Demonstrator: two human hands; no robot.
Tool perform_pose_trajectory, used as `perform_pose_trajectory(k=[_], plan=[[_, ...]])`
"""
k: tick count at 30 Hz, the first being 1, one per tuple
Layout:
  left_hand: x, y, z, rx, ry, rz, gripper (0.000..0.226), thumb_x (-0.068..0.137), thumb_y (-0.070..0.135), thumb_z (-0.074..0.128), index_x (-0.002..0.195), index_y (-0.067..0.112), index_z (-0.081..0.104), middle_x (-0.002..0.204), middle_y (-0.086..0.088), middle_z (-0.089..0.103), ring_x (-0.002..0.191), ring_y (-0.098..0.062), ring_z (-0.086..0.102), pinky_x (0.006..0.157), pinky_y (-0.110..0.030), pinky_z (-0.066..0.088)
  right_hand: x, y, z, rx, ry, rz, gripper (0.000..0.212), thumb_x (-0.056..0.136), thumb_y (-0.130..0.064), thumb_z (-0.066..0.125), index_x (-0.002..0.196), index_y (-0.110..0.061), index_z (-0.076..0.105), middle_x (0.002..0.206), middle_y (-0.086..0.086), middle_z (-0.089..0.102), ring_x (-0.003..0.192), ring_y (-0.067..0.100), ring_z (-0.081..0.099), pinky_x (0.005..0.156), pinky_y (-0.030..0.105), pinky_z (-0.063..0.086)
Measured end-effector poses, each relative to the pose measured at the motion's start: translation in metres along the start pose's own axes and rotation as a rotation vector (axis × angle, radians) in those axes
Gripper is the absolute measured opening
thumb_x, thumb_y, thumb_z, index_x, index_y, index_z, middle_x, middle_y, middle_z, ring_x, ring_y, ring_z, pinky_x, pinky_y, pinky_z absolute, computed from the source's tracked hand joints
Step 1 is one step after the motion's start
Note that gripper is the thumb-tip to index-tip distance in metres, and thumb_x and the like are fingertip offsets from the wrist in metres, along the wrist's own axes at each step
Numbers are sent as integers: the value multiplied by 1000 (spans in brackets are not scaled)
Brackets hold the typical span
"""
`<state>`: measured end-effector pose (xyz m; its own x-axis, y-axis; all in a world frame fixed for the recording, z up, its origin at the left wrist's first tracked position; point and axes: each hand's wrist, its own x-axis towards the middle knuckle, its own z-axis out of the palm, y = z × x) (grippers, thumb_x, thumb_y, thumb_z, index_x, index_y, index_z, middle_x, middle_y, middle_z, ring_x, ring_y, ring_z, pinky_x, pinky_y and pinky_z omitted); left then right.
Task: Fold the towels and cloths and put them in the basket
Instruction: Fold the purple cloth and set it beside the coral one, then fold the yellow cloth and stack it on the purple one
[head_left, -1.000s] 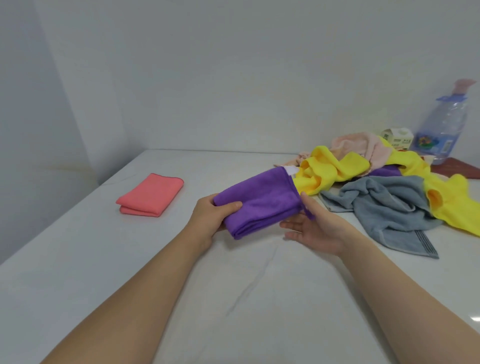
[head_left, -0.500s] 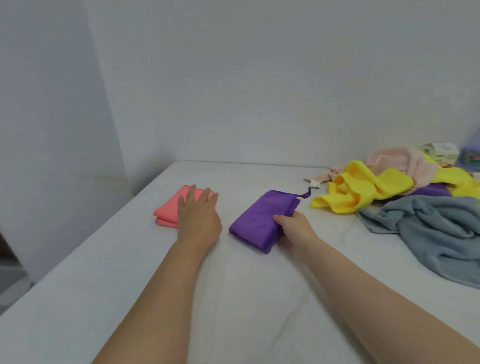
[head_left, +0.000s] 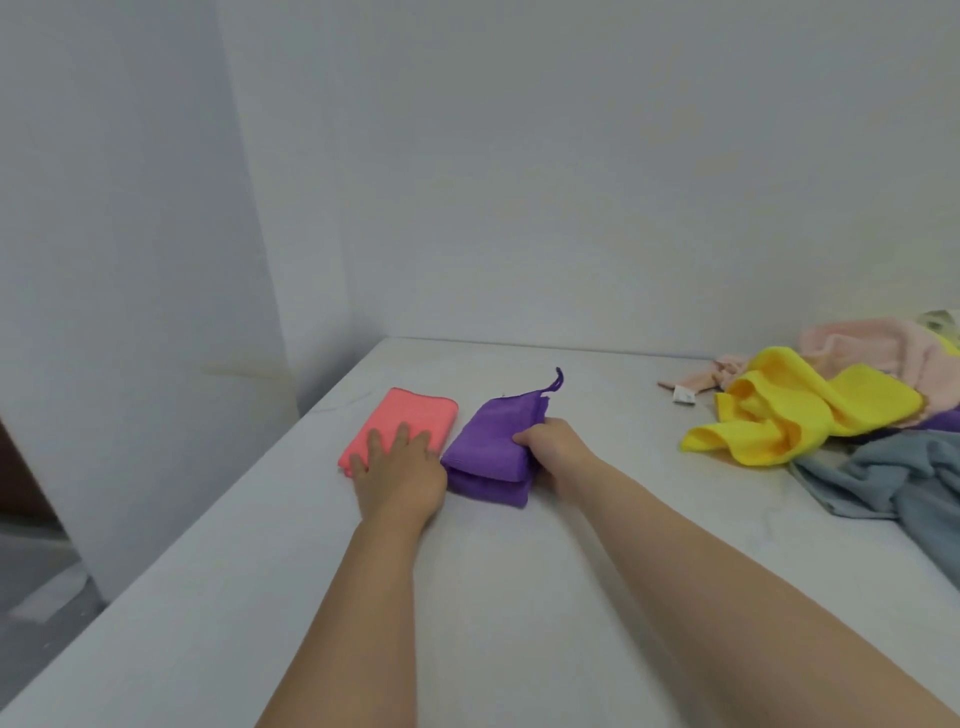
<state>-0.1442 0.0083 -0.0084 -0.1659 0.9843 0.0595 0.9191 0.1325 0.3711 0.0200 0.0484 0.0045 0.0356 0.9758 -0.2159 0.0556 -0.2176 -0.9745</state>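
My left hand (head_left: 397, 475) lies flat with fingers spread on the near end of the folded coral cloth (head_left: 415, 415), pressing it to the surface (head_left: 519, 597). My right hand (head_left: 553, 449) has its fingers curled around the right edge of the folded purple cloth (head_left: 488, 452), which sits just beside the coral one, the two nearly touching. The purple cloth looks light, soft and fluffy, a microfibre sort of thing. I expect its layers to slide and spring open if I lift it by one corner or by the hanging loop (head_left: 557, 378) at its far end. It should hold better if I pinch through all the layers along the folded edge, or scoop a palm under it. Off to my right, the yellow cloth (head_left: 795, 410), grey towel (head_left: 893, 478) and pale pink towel (head_left: 862, 348) lie crumpled in a heap, not yet folded. The grey one looks thicker and heavier. I can't see the basket from here.
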Motion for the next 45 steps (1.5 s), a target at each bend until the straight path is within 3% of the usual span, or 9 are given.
perform_pose_trajectory(k=[6, 9, 13, 16, 19, 23, 29, 36, 45], plan=[[-2, 6, -7, -161, 53, -50, 51, 100, 44, 16, 146, 29, 31, 158, 3, 19, 147, -26, 0, 115, -51, -3, 12, -3, 7, -43, -20, -28, 17, 72, -3, 53, 88, -8, 55, 89, 16, 58, 79, 26, 54, 71, 36, 42], [-4, 9, -3, -64, 116, 117, 52, 98, 47, 29, 148, 31, 28, 158, 6, 16, 147, -24, -3, 115, -51, -2, 3, 1, 8, -117, 103, -115, 32, 80, -6, 59, 111, -4, 55, 102, 20, 63, 87, 31, 62, 80, 39, 50], [-4, 9, 1, 26, 12, 201, 48, 100, 40, 28, 148, 34, 24, 158, 10, 14, 147, -25, -6, 114, -54, -2, -20, 11, 8, -248, 411, -578, 48, 87, -10, 53, 134, -13, 41, 127, 1, 49, 109, 16, 52, 95, 28, 42], [-3, 8, 3, 79, -11, 181, 48, 101, 38, 23, 149, 35, 23, 159, 9, 12, 146, -26, -6, 114, -55, -2, -24, 12, 7, -678, 397, -846, 44, 89, -25, 36, 126, -11, 53, 131, 4, 52, 122, 21, 45, 104, 32, 34], [-2, 6, 4, 114, -16, 154, 47, 102, 38, 19, 149, 36, 20, 159, 8, 9, 146, -27, -6, 114, -55, -2, -17, 22, 8, -1154, 170, -548, 52, 95, -37, 19, 134, -16, 45, 143, 4, 43, 131, 22, 38, 108, 42, 27], [-4, 8, 5, 131, -20, 135, 48, 102, 40, 17, 149, 37, 17, 160, 7, 6, 146, -28, -6, 114, -54, -3, -14, 23, 8, -1130, 112, -473, 45, 100, -31, 27, 142, -17, 37, 153, 4, 29, 137, 20, 31, 110, 41, 23], [-14, 21, 4, 150, 110, 233, 46, 102, 38, 21, 147, 33, 28, 159, 4, 10, 146, -26, -7, 113, -58, 1, -38, 22, -7, -807, 228, -567, 29, 97, -20, 38, 112, -4, 57, 126, 9, 50, 120, 30, 46, 93, 31, 34], [-37, 63, 15, 229, 256, 565, 45, 101, 29, 30, 144, 20, 36, 156, -1, 24, 147, -25, 2, 116, -49, 5, -70, 36, -87, -863, 423, -563, 33, 96, -14, 42, 125, -3, 52, 134, 12, 49, 126, 26, 40, 102, 27, 26], [-69, 156, 63, 127, -64, 551, 55, 102, 42, 20, 152, 25, 6, 160, -1, 3, 147, -22, -7, 116, -48, 0, -83, 50, -178, -1154, 545, -463, 35, 89, -16, 51, 120, -1, 58, 130, 25, 47, 119, 40, 43, 99, 41, 31]])
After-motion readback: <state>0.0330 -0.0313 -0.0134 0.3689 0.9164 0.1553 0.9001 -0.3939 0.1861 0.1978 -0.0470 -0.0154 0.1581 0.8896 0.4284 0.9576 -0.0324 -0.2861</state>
